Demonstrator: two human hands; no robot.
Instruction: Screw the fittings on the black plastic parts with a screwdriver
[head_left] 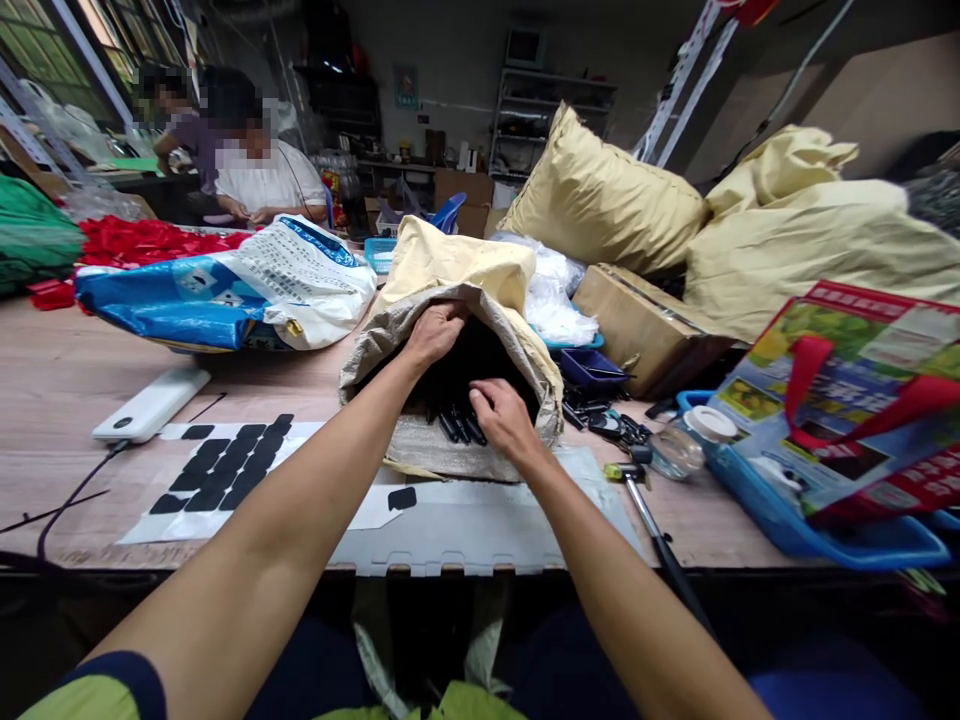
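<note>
A beige woven sack (457, 250) lies on the table with its mouth facing me. My left hand (435, 335) is at the upper rim of that mouth, fingers curled over the edge and holding it up. Inside, several slim black pieces (457, 425) lie bunched near the lower lip; deeper contents are lost in shadow. My right hand (504, 415) reaches into the mouth on the right, just beside the black pieces. Its thumb and fingers look loosely bent and apart, with nothing visible between them.
Left are a white power bank (150, 405), a sheet of black pads (217, 470) and a blue-white bag (240, 290). Right are a hammer (649, 515), a jar (679, 450) and a blue basket (795, 520). Full sacks (607, 195) stand behind. Two people (259, 185) sit back left.
</note>
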